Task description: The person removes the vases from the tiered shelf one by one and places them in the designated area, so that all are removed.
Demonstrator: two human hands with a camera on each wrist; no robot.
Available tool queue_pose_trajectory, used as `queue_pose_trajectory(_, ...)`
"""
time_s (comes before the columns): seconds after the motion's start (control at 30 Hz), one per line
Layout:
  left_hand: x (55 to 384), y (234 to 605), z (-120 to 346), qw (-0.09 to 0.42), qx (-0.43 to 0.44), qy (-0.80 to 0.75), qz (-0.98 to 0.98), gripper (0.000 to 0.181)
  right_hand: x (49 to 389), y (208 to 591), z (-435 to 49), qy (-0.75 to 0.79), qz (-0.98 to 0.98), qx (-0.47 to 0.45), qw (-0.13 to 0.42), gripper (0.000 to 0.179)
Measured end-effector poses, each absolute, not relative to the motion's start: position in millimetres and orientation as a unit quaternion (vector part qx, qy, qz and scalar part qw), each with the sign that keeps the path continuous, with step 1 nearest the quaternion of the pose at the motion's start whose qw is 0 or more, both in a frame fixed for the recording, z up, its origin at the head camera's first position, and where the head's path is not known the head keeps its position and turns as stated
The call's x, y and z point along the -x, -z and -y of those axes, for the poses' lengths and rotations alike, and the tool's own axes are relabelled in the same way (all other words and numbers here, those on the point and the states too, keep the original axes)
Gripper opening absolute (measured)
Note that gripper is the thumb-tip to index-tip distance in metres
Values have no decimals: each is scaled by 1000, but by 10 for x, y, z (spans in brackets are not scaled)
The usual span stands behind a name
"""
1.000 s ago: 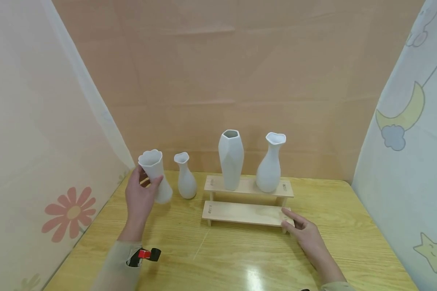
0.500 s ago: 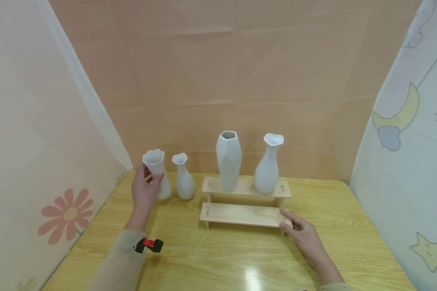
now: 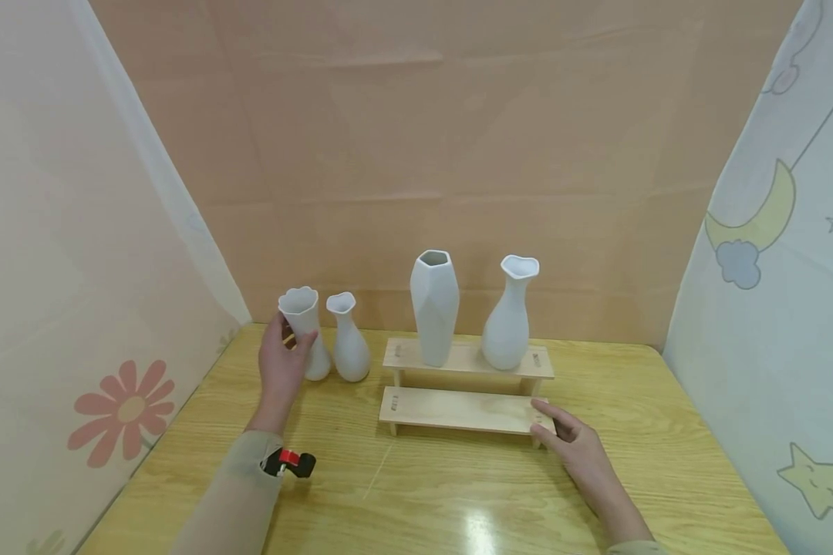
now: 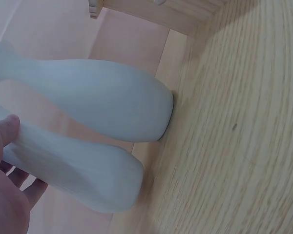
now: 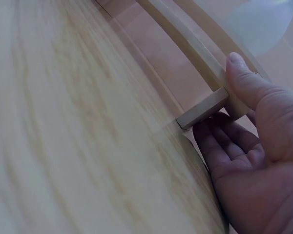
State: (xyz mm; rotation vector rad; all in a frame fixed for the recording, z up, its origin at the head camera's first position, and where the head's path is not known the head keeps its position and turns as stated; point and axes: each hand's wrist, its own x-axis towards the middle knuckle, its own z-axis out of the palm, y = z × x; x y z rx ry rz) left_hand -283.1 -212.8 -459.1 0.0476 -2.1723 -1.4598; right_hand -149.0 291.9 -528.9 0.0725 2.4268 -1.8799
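Wood table (image 3: 416,493) up front. Right hand (image 3: 583,455) pinching right end of low shelf (image 3: 458,407). Left hand (image 3: 283,370) gripping frilly vase (image 3: 309,327), left side, just beside small vase (image 3: 352,352). High shelf (image 3: 468,356) behind's got angular vase (image 3: 435,312), round vase (image 3: 507,331). Peach cloth (image 3: 423,139) way back.

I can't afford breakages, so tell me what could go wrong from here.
The left hand holds the wavy-rimmed vase close beside the small vase; a sideways swing might knock that one over.

The right hand holds the end of the lower shelf; a jolt there might bump the upper shelf and tip the angular vase or the round-bellied vase standing on it.
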Motion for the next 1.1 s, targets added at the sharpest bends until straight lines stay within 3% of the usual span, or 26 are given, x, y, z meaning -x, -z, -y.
queue_pose_trajectory(1.1,2960,4686,2213,207,-2,542,814,64,1477,5273,-2904,617,-786,-16,36,67)
